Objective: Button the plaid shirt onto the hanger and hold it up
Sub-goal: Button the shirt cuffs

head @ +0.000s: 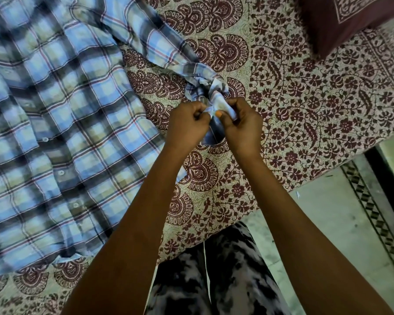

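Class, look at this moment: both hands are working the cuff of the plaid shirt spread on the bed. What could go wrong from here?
1. The left hand and right hand pinch the bunched cuff; the button could miss its hole.
2. Pulling may drag the plaid shirt across the bedsheet and crease it.
3. No hanger is visible, so hanging may stall.

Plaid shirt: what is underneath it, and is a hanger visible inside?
The plaid shirt lies on a maroon-patterned bedsheet, front buttons showing. No hanger is visible; fabric would cover any inside. Both hands, left hand and right hand, pinch the sleeve cuff.
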